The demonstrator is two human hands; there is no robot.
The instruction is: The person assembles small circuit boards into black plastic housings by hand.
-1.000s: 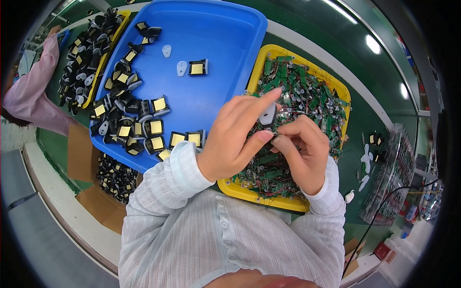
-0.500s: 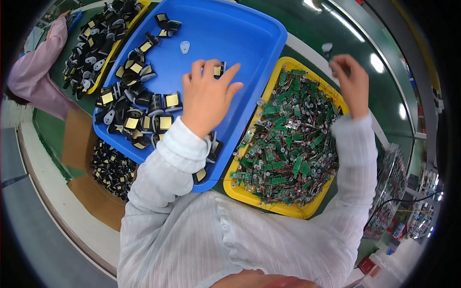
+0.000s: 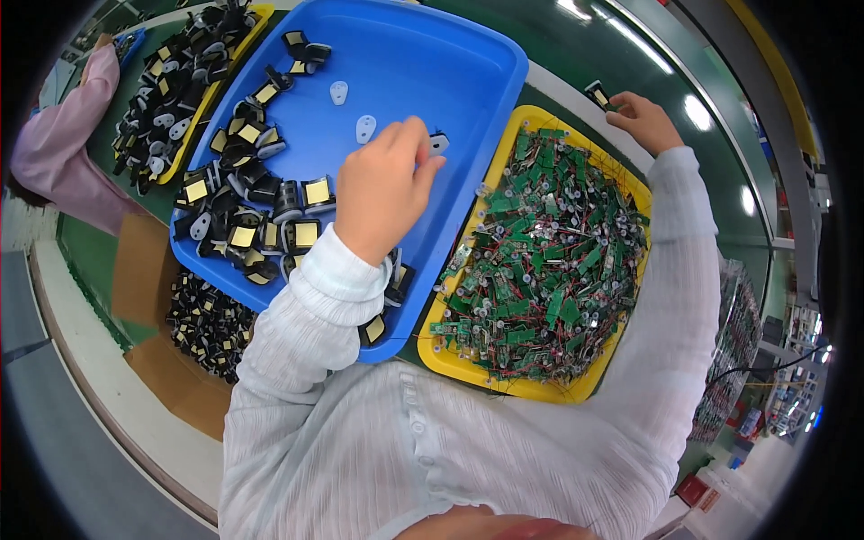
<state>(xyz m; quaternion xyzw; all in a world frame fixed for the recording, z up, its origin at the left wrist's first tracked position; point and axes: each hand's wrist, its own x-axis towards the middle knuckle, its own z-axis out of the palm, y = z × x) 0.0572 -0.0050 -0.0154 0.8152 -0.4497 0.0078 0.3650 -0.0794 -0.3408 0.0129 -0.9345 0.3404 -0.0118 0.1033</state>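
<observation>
Green table (image 3: 567, 56) under hard white light

White glare (image 3: 697, 113) streaks its glossy top, upper right of the frame; lower left I see a pale ledge (image 3: 99, 373) curving by a smooth grey surface (image 3: 54, 409); blurred clutter (image 3: 796, 396) edges the right.

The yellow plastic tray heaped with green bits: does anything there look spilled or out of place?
Slightly: a few green circuit boards lie across the left rim of the yellow plastic tray rather than fully inside, so it looks a bit overfull. I see no clear damage.
</observation>
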